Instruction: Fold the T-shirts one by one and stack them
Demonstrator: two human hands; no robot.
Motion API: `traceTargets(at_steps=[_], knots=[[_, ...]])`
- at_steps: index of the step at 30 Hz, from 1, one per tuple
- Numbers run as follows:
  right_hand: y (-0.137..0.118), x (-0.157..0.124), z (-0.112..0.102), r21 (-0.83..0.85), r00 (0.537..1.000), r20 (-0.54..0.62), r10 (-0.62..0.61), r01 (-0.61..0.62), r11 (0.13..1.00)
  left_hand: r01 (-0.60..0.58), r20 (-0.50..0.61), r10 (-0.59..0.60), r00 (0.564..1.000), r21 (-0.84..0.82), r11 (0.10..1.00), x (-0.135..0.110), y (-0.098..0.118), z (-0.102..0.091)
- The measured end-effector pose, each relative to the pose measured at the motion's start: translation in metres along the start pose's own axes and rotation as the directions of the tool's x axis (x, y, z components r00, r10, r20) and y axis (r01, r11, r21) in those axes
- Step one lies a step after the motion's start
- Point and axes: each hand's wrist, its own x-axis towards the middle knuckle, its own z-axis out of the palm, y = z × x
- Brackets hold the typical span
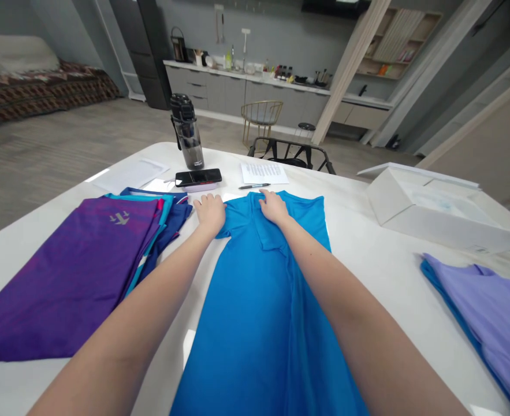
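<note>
A bright blue short-sleeved T-shirt (250, 300) lies lengthwise on the white table (363, 300) in front of me, its neck end away from me. One side of it is partly turned inward, with a sleeve lying over the body and loose folds running down. My left hand (211, 212) is closed at the end of the left sleeve, fingertips partly hidden. Near the shoulder, my right hand (274, 206) pinches the turned-in fabric beside the collar. Left of the shirt, a folded purple shirt (77, 271) with a grey print lies on teal and navy garments (168, 228).
Folded lavender and blue garments (488, 312) lie at the right, below an open white box (432, 214). Along the far edge are a dark bottle (189, 138), a phone (198, 177), a pen (255, 186) and papers (263, 172). A black chair (291, 155) stands behind.
</note>
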Motion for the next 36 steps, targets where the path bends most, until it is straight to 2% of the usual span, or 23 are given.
traceTargets(at_steps=[3,8,14,19,24,26,28,31,32,34,36], knots=[[-0.002,0.014,0.009,-0.073,1.0,-0.006,0.007,-0.008,0.997,0.01,-0.037,-0.01,0.999,0.019,1.0,-0.005,-0.008,0.0],[-0.004,0.017,0.015,-0.148,1.0,0.014,-0.02,0.022,0.989,0.003,-0.051,-0.002,0.999,0.029,1.0,-0.004,-0.014,0.007],[-0.008,0.024,0.012,-0.195,0.98,0.024,-0.199,0.199,0.96,-0.089,-0.065,0.092,0.994,0.045,0.995,0.005,-0.016,0.009],[-0.009,0.033,0.015,-0.128,0.975,0.051,-0.216,0.221,0.967,-0.109,0.012,0.108,0.994,0.059,0.992,0.008,-0.017,0.008],[-0.009,0.042,0.013,-0.081,0.98,0.06,-0.19,0.195,0.977,-0.088,0.134,0.083,0.988,0.037,0.995,0.015,-0.023,-0.012],[-0.01,0.043,0.009,-0.073,0.978,0.06,-0.201,0.205,0.976,-0.071,0.163,0.076,0.984,-0.04,0.997,0.018,-0.028,-0.027],[-0.01,0.042,0.005,-0.067,0.975,0.024,-0.219,0.22,0.973,-0.052,0.18,0.087,0.98,-0.19,0.98,0.021,-0.032,-0.043],[-0.005,0.037,-0.003,-0.046,0.961,-0.025,-0.277,0.275,0.96,-0.099,0.155,0.2,0.968,-0.496,0.863,0.016,-0.026,-0.068],[-0.001,0.035,-0.007,-0.03,0.953,-0.033,-0.301,0.3,0.953,-0.126,0.145,0.268,0.953,-0.612,0.781,0.012,-0.02,-0.075],[0.01,0.031,-0.014,0.021,0.943,-0.055,-0.329,0.331,0.944,-0.114,0.149,0.412,0.899,-0.828,0.55,0.002,0.002,-0.087],[0.025,0.028,-0.023,0.093,0.943,-0.1,-0.318,0.327,0.94,0.038,0.206,0.485,0.85,-0.942,0.334,-0.009,0.034,-0.093]])
